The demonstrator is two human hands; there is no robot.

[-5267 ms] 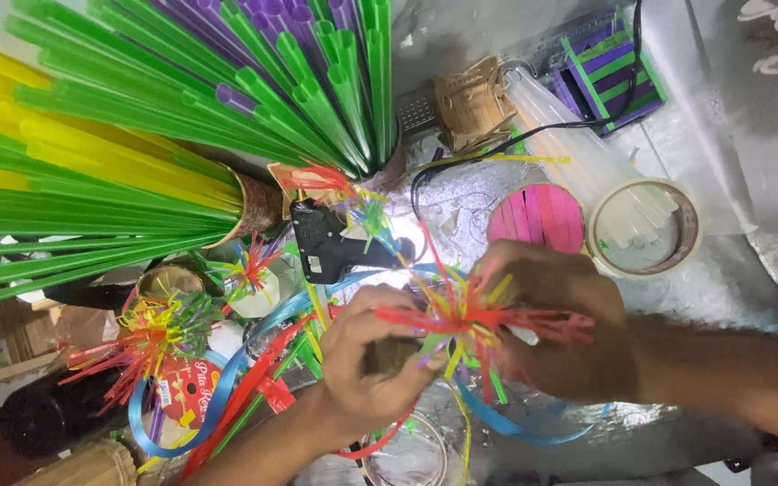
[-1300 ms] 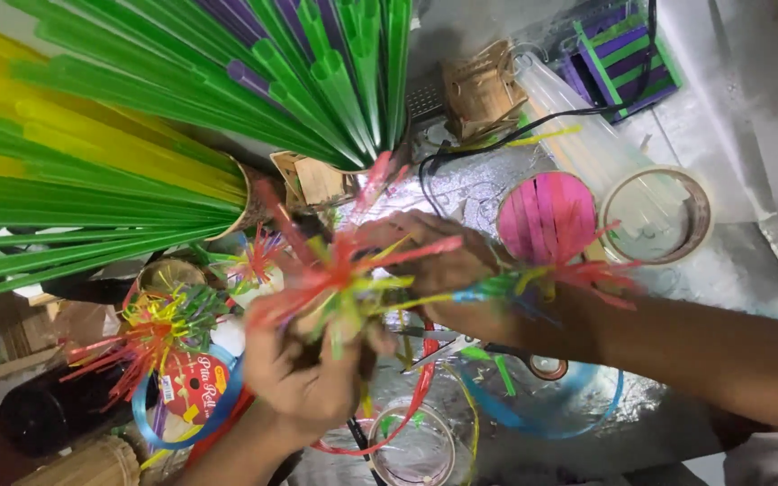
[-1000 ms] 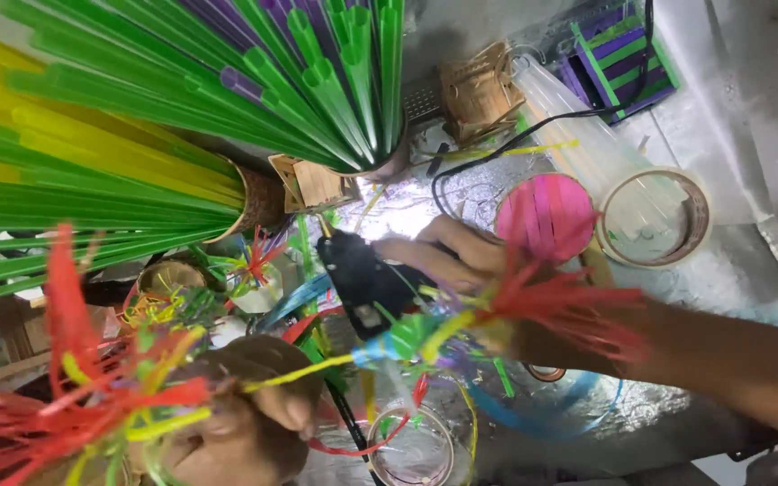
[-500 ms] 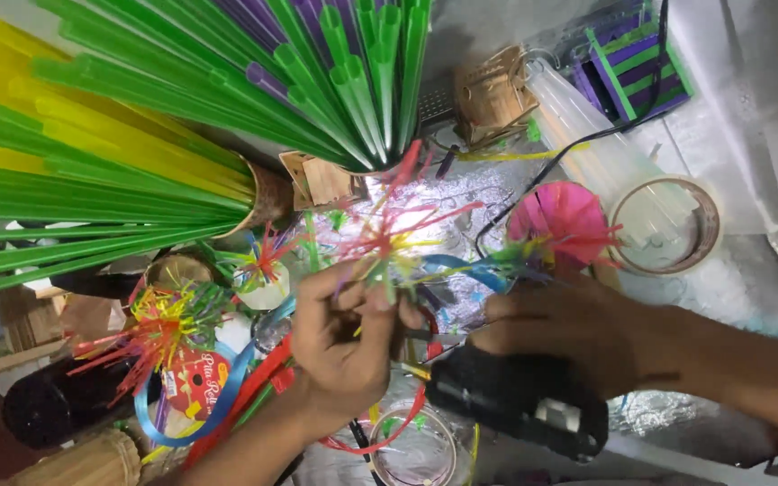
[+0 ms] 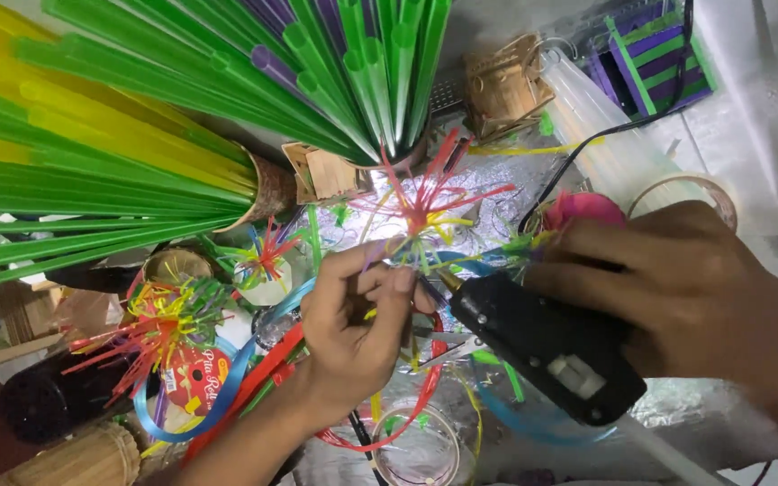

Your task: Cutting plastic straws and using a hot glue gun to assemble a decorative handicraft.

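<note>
A spiky straw flower (image 5: 420, 209) of red, yellow and green strips sits mid-scene, pinched at its base by the left hand (image 5: 353, 328). The right hand (image 5: 686, 288) grips a black glue gun (image 5: 547, 346), nozzle just beside the flower's base. Bundled green straws (image 5: 182, 108) fan out at far left.

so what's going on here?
A person is at a cluttered craft table. The left hand pinches a small burst of cut straw pieces, red, yellow and green. The right hand grips a black glue gun, its nozzle aimed at the base of the burst. Bundles of long green and yellow straws fan out behind.
</note>
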